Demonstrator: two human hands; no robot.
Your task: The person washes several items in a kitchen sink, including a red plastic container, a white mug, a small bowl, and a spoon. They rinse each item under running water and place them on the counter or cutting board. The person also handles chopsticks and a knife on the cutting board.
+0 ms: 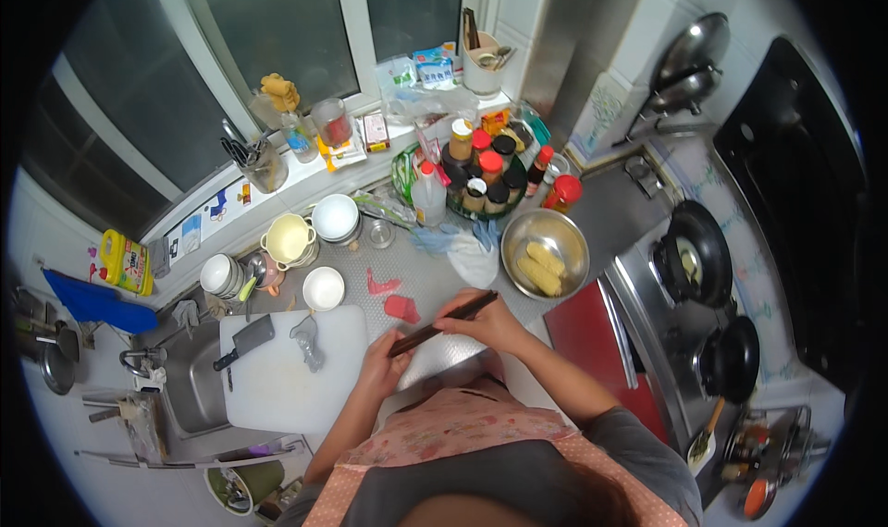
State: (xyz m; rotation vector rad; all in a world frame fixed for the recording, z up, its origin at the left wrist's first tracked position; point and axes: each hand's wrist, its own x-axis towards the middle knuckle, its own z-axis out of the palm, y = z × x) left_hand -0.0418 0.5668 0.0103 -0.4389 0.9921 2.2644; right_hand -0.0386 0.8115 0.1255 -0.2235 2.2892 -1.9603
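Note:
A bundle of dark wooden chopsticks (444,323) is held slantwise between both hands, above the front edge of the metal counter. My left hand (388,364) grips its lower left end. Near its upper right end, my right hand (479,319) has its fingers closed around the sticks. Just beyond them on the counter lie a crumpled pink-red piece (402,308) and a thinner pink-red strip (383,282). To the right, a steel bowl (510,271) holds corn cobs (541,270). Left of the hands, a cleaver (253,335) and a clear crumpled plastic bag (305,343) rest on a white cutting board (291,402).
A sink (198,381) is at the left. Bowls (323,288) and a tray of seasoning jars (490,168) stand along the back. At the right, a wok (701,249) and a black pan (737,360) sit on the stove. Utensils fill a white holder (483,76) on the sill.

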